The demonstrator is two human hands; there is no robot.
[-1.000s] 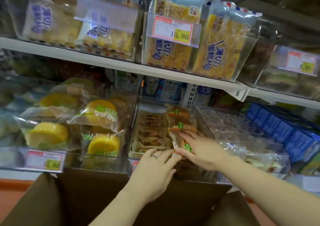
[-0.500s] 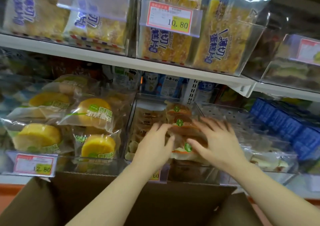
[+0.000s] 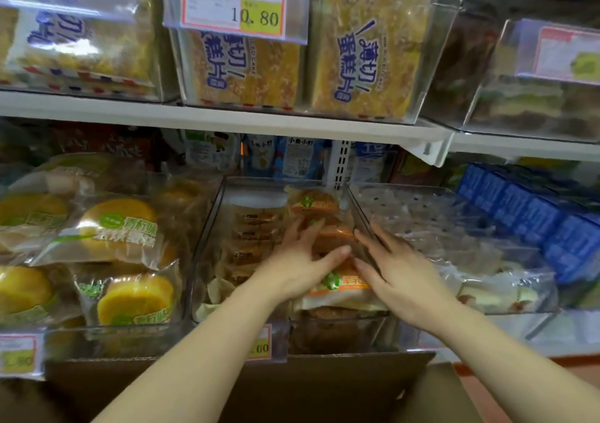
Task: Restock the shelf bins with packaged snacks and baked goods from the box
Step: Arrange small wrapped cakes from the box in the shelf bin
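Note:
A clear middle bin [image 3: 207,237] on the lower shelf holds a row of orange-labelled bread packets [image 3: 337,244] on its right side and pale pastry packets [image 3: 250,237] on its left. My left hand [image 3: 298,263] lies with straight fingers on the left flank of the orange packets. My right hand [image 3: 399,270] presses the same stack from the right, fingers straight along the bin's right wall. The brown cardboard box [image 3: 324,387] stands below my forearms; its inside is dark.
Left bin holds yellow round cakes [image 3: 120,227]. Right bin [image 3: 422,201] holds clear-wrapped sandwiches [image 3: 500,289], with blue cartons [image 3: 526,214] beyond. The upper shelf [image 3: 227,114] carries sliced-cake bags and a 10.80 price tag [image 3: 233,3].
Both hands moved deeper into the middle bin and closed in on the stack of orange-labelled packets, pushing it back. The view moved closer to the shelf.

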